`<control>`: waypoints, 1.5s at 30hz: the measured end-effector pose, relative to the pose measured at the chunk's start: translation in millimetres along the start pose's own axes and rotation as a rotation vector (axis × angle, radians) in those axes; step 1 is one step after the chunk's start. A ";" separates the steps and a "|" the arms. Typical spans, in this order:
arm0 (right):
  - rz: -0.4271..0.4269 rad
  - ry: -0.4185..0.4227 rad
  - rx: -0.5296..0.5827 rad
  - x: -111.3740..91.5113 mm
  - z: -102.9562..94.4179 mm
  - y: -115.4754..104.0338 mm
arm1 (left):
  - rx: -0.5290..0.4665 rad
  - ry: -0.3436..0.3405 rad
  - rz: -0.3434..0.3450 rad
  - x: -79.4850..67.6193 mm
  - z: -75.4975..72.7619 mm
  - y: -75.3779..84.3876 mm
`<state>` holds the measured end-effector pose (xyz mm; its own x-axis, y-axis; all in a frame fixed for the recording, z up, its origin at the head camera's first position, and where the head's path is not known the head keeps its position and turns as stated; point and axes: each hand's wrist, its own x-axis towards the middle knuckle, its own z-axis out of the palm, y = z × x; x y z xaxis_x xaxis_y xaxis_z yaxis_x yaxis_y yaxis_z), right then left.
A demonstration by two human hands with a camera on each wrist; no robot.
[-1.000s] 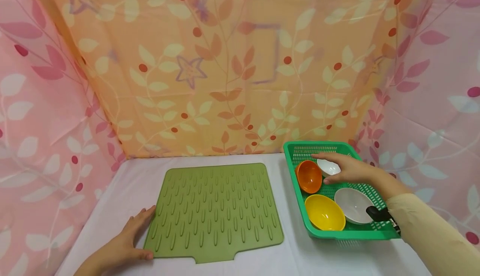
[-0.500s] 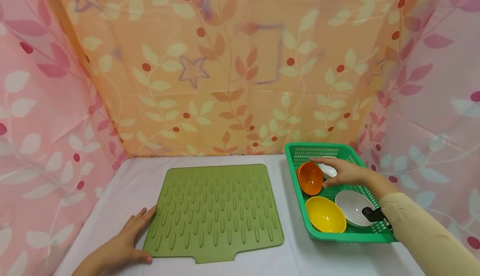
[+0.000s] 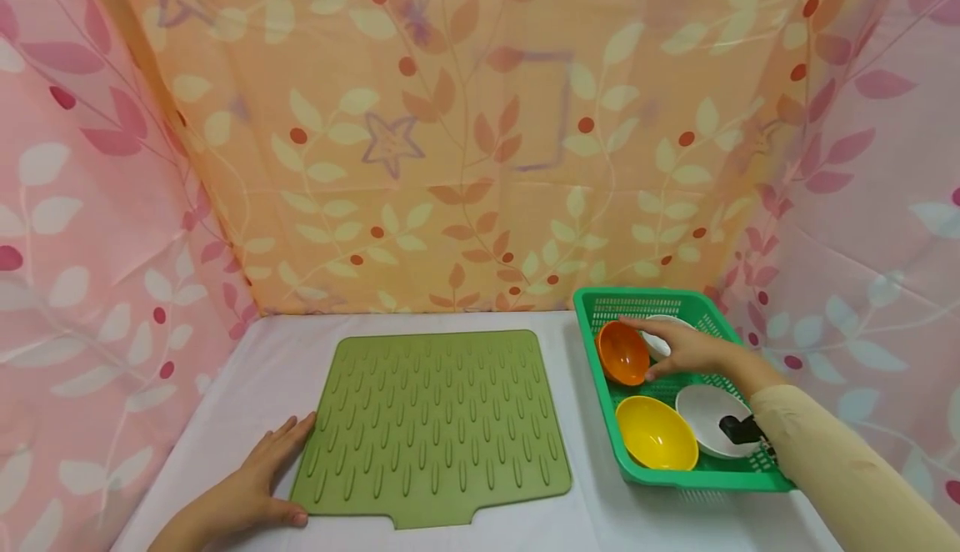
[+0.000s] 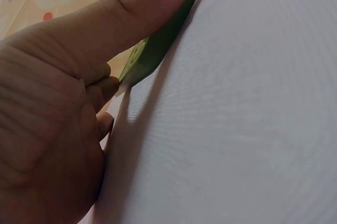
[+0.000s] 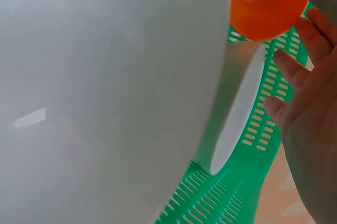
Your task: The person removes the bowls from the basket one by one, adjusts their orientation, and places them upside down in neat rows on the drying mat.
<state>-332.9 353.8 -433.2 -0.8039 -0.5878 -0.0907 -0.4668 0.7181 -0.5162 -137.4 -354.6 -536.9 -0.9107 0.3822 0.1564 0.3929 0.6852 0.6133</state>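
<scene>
In the head view my right hand reaches into the green basket. Its thumb and fingers hold the orange bowl by opposite sides of its rim; the right wrist view shows the fingers beside this orange bowl. Just behind the fingers sits a small white bowl, partly hidden. On the left, my left hand lies along the side of a green ribbed mat, fingers extended and thumb near the front corner. The left wrist view has this thumb over the mat's edge.
A yellow bowl and a larger white bowl rest at the basket's near end. The black wrist camera hangs over the larger white bowl. White cloth covers the table, and patterned curtains close off the back and sides.
My right hand has moved in from over the small white bowl and now holds the orange bowl, which has shifted slightly away. The left hand stays by the mat.
</scene>
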 end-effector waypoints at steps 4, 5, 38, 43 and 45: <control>0.030 -0.012 0.048 4.8 6.4 2.8 | -0.004 -0.002 -0.006 -0.5 0.4 0.1; 0.040 -0.015 0.056 5.8 8.2 3.3 | -0.009 -0.002 -0.015 -0.7 0.5 0.1; 0.046 0.010 -0.151 21.3 19.0 10.0 | -0.026 -0.014 -0.062 0.2 1.7 3.5; 0.029 0.047 -0.172 16.8 15.2 3.2 | -0.030 -0.023 -0.068 0.5 1.7 3.7; 0.024 0.072 -0.174 14.5 12.5 -0.3 | -0.015 -0.020 -0.064 0.3 2.0 2.9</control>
<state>-339.7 340.4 -445.0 -0.8370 -0.5460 -0.0369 -0.4988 0.7889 -0.3588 -136.3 -351.2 -536.6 -0.9310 0.3509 0.1009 0.3321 0.6990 0.6333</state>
